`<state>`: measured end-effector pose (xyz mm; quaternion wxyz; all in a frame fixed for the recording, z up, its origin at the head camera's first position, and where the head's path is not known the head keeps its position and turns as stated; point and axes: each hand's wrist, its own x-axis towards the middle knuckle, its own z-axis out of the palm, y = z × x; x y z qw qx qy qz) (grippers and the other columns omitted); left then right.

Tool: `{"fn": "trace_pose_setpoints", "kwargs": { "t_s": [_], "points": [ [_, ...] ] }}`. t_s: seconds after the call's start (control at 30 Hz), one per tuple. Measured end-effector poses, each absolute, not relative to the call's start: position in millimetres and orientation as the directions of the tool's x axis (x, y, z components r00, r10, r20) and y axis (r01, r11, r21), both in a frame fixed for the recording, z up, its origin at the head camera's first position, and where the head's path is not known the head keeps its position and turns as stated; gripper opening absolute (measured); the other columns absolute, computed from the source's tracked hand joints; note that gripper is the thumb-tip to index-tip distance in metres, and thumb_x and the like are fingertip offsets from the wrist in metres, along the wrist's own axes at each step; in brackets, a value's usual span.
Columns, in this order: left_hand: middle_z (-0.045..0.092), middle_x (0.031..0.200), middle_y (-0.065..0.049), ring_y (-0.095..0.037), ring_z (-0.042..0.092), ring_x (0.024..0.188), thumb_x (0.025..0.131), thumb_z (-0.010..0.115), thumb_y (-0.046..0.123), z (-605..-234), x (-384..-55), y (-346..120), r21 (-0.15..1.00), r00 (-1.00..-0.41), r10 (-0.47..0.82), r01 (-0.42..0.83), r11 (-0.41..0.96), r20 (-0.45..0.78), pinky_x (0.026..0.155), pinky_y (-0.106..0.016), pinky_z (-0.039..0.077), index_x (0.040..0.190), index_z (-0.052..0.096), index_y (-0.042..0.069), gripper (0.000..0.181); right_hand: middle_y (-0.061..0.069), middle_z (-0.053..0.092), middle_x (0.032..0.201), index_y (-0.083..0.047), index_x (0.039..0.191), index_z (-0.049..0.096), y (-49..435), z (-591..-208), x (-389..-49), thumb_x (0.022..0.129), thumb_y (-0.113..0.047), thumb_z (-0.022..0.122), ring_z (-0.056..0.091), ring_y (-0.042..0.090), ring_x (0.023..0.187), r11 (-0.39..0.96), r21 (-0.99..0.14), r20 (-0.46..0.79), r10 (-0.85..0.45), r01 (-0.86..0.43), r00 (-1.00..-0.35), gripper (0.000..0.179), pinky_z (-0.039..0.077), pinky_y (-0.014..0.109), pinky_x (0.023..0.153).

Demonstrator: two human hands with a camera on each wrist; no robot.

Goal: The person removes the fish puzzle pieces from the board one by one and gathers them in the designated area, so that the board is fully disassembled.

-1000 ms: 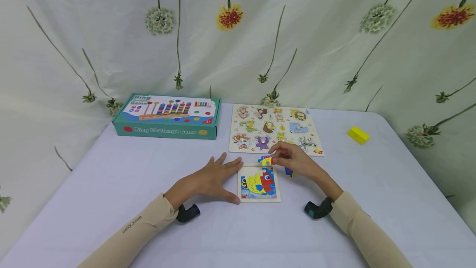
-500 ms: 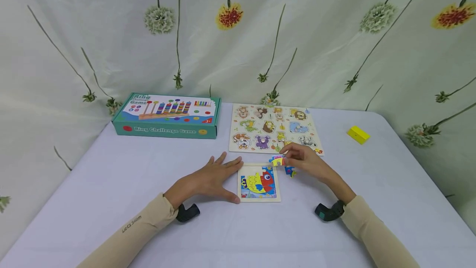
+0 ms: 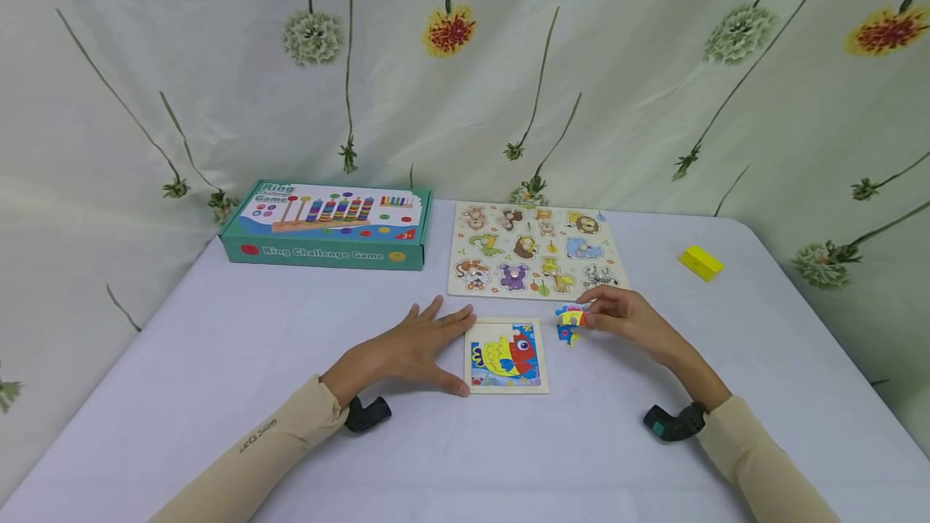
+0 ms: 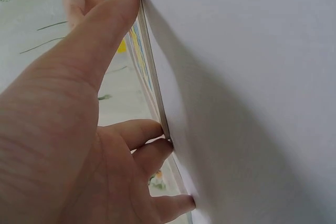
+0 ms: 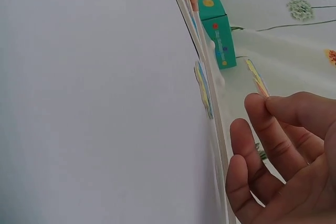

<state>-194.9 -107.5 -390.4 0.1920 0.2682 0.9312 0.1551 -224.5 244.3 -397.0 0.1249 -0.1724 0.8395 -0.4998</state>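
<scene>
A small wooden puzzle tray [image 3: 501, 391] with a red and yellow fish picture lies mid-table. My left hand [image 3: 417, 349] is spread flat beside it, thumb and fingertips at its left edge; the left wrist view shows the thumb [image 4: 123, 3] right at the tray's side. Between thumb and index finger my right hand [image 3: 639, 325] pinches a yellow, red and blue puzzle piece [image 3: 571, 316], held up off the table in the right wrist view. Below it a second puzzle piece [image 5: 203, 90], blue and yellow, lies on the cloth right of the tray.
Behind the tray lies a larger animal peg puzzle board [image 3: 538, 253]. A green Ring Challenge Game box [image 3: 323, 228] stands at the back left, and a yellow block [image 3: 701, 263] at the back right. Flower-print cloth [image 3: 625, 103] hangs behind the table.
My right hand has moved right with the pinched puzzle piece, from over the tray's top edge to above the loose piece. The left hand has stayed at the tray.
</scene>
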Motion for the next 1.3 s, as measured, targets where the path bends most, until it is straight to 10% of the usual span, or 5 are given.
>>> {"fn": "trace_pose_setpoints", "kwargs": {
  "t_s": [1.3],
  "points": [
    [0.017, 0.159, 0.010, -0.032, -0.004, 0.148, 0.070, 0.075, 0.061, -389.1, -194.4, -107.2, 0.392, -0.785, 0.551, 0.429, 0.814, -0.283, 0.116, -0.057, -0.002, 0.153, 0.026, 0.024, 0.103, 0.008, 0.057, 0.084, 0.001, 0.115, 0.063, 277.5, -390.6, -218.7, 0.090, -0.011, 0.064, 0.051, 0.016, 0.076, 0.603, -0.788, -0.156, -0.391, -0.125, -0.907, 0.029, 0.041, 0.019, 0.060]
  ]
}}
